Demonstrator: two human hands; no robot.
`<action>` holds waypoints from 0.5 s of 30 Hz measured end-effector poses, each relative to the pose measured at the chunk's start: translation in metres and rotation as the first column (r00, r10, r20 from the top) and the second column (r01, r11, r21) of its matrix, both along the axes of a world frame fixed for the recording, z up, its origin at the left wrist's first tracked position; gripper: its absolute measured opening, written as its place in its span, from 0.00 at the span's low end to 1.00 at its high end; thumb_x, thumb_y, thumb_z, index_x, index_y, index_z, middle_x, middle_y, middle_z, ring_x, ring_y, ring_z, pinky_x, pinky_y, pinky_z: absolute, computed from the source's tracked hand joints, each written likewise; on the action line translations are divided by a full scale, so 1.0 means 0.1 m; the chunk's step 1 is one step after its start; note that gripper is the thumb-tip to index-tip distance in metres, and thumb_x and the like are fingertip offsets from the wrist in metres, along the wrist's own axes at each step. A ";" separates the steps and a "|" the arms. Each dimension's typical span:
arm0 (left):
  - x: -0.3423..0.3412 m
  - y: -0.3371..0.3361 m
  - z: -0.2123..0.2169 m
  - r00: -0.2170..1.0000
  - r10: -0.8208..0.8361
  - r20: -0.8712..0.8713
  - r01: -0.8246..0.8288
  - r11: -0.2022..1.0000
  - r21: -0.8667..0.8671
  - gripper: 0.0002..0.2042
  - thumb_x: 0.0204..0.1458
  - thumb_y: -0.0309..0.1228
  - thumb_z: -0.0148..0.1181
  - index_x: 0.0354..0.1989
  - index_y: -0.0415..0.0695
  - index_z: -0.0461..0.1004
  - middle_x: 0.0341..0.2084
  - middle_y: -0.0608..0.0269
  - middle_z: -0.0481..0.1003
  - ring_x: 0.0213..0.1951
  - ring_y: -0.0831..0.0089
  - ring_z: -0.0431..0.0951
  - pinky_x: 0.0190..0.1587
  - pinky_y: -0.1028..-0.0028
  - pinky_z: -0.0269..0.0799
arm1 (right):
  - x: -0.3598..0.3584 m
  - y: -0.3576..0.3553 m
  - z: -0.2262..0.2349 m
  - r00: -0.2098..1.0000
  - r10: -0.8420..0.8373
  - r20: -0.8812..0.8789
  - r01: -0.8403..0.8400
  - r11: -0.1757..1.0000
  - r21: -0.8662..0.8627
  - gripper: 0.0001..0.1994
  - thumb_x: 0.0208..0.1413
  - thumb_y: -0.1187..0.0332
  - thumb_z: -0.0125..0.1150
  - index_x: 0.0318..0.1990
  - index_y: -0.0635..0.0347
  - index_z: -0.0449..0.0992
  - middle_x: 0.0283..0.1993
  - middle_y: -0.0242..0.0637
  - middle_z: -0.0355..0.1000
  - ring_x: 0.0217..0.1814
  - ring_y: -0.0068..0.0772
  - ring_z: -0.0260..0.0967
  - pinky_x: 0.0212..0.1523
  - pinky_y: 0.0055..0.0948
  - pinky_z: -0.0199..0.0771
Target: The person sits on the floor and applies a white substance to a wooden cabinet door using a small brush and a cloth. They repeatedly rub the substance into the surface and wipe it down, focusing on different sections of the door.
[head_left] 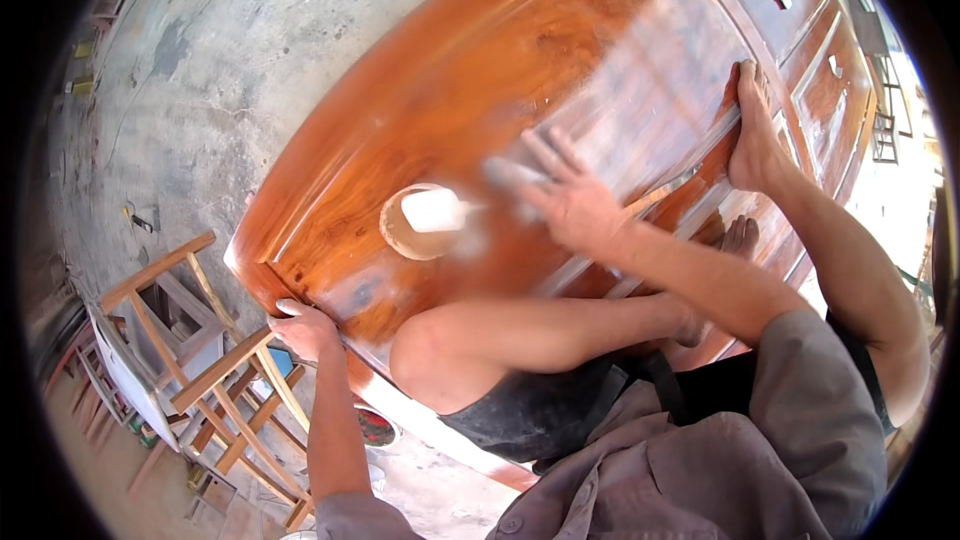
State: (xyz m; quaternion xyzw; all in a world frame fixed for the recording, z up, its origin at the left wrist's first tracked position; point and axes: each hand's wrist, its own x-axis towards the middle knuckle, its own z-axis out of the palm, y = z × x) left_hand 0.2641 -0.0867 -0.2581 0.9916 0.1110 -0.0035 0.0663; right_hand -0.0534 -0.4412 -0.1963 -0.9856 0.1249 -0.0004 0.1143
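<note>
A large glossy reddish-brown wooden door with recessed panels point(480, 90) lies flat and fills the centre and upper right of the frame, its long axis running from the lower left up to the upper right. The person sits on it with a bare knee raised at centre bottom and a bare foot point(755, 130) planted on a panel moulding at upper right. The right hand point(570, 202), near the middle of the frame, is blurred; its fingers are spread rather than curled tight, and they appear to press a pale, smeared pad or cloth point(508, 174) against the door surface, though the blur makes the grip impossible to tell for sure. The left hand point(303, 328), at lower left, curls its fingers over the door's near edge, gripping it. Just left of the right hand, and nearer to it than to the left hand, a small round tan bowl point(418, 230) rests on the door; a white, blurred lump point(435, 210) sits in or over it, its nature unclear. Beyond the door's edge at lower left stand bare light-wood chair frames point(200, 340) on a grey, stained concrete floor point(200, 70).
</note>
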 end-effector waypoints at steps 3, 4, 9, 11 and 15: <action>-0.02 -0.03 0.17 0.997 0.044 -0.061 -0.045 0.999 -0.022 0.36 0.71 0.56 0.35 0.71 0.33 0.60 0.64 0.34 0.70 0.63 0.40 0.72 0.64 0.46 0.70 | -0.29 -0.55 -0.13 0.978 -0.179 0.108 0.184 0.982 -0.036 0.34 0.55 0.74 0.62 0.73 0.56 0.65 0.54 0.42 0.82 0.80 0.55 0.55 0.82 0.61 0.45; 0.04 0.02 0.13 0.998 0.051 -0.039 -0.052 0.998 -0.020 0.37 0.71 0.56 0.35 0.71 0.32 0.60 0.64 0.34 0.70 0.63 0.40 0.72 0.64 0.46 0.70 | -0.28 -0.54 -0.09 0.965 -0.249 0.081 0.255 0.965 -0.067 0.34 0.55 0.73 0.62 0.73 0.57 0.64 0.58 0.44 0.80 0.80 0.56 0.54 0.82 0.60 0.45; 0.01 -0.05 0.01 0.999 0.016 -0.030 -0.017 1.000 -0.002 0.37 0.71 0.57 0.35 0.70 0.31 0.60 0.63 0.33 0.70 0.63 0.40 0.73 0.63 0.47 0.70 | -0.02 0.08 -0.11 0.997 -0.031 0.064 0.030 0.999 0.017 0.37 0.54 0.74 0.62 0.75 0.58 0.61 0.64 0.43 0.77 0.82 0.53 0.53 0.83 0.60 0.43; 0.03 0.09 -0.03 1.000 -0.010 0.017 0.009 1.000 0.004 0.37 0.71 0.57 0.34 0.70 0.32 0.61 0.63 0.33 0.70 0.63 0.39 0.73 0.63 0.47 0.71 | -0.09 -0.14 0.03 0.999 0.048 -0.005 -0.048 0.999 0.007 0.37 0.54 0.74 0.62 0.75 0.58 0.60 0.63 0.42 0.77 0.82 0.53 0.53 0.83 0.61 0.43; -0.05 -0.10 0.27 0.997 0.064 -0.048 -0.064 0.998 -0.001 0.37 0.71 0.57 0.35 0.70 0.31 0.61 0.63 0.33 0.70 0.62 0.39 0.73 0.63 0.48 0.71 | -0.42 -0.50 -0.05 0.961 -0.267 0.067 0.270 0.962 -0.042 0.37 0.55 0.71 0.64 0.74 0.60 0.61 0.63 0.42 0.77 0.83 0.53 0.51 0.83 0.61 0.44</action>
